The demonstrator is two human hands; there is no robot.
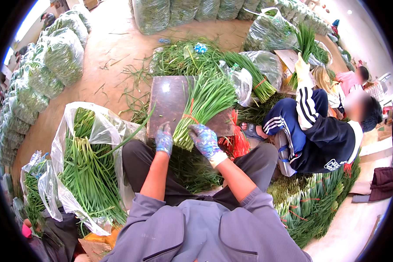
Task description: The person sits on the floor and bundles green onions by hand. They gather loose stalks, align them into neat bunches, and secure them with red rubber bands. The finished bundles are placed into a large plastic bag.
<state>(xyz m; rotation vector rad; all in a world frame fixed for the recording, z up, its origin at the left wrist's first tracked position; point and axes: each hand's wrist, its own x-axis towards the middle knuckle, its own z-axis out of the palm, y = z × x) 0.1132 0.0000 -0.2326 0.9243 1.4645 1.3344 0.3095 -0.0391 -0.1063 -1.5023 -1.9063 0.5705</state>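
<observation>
A bundle of long green leafy stalks, like garlic chives (213,98), lies slantwise on a dark board (167,95) before my knees. Its pale cut ends point towards me. Around the stalks runs a red tie strand (190,117). My right hand (205,140), in a blue patterned glove, rests against the bundle's right side with bent fingers where the strand ends; whether it pinches the strand is not clear. On the other side, my left hand (164,139), gloved alike, stands beside the cut ends, fingers slightly apart and nothing visible in it.
Red tie strands (237,134) hang at the board's right corner. An opened plastic bag of stalks (88,170) stands at my left. At right sits another person (327,137) holding stalks. Tied bundles (311,209) lie behind them. Filled bags (60,55) line the floor.
</observation>
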